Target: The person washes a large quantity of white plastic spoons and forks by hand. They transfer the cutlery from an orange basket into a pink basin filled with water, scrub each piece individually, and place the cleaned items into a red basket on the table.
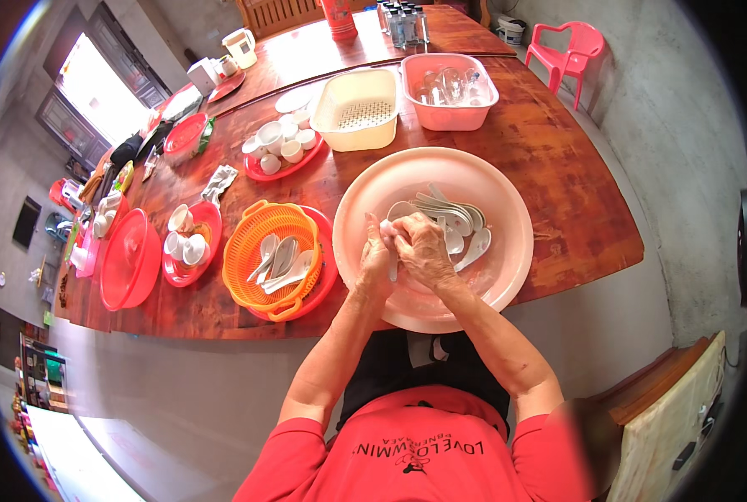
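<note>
Both my hands are close together over the left half of a wide pale-pink basin (510, 194). My left hand (377, 261) is closed round a white soup spoon (392, 269), part of which shows below the fingers. Pressed against the same spoon, my right hand (423, 249) has its fingers curled and covers most of it. A small whitish bit shows between the fingertips; I cannot tell whether it is cloth or spoon. Several more white spoons (450, 209) lie in a fanned pile in the basin, beyond and right of my right hand.
An orange colander (244, 219) holding several spoons stands on a red tray left of the basin. Farther left are red plates with white cups (193, 249) and a red basin (135, 263). Behind stand a cream basket (356, 84) and a pink tub (449, 117) of glassware.
</note>
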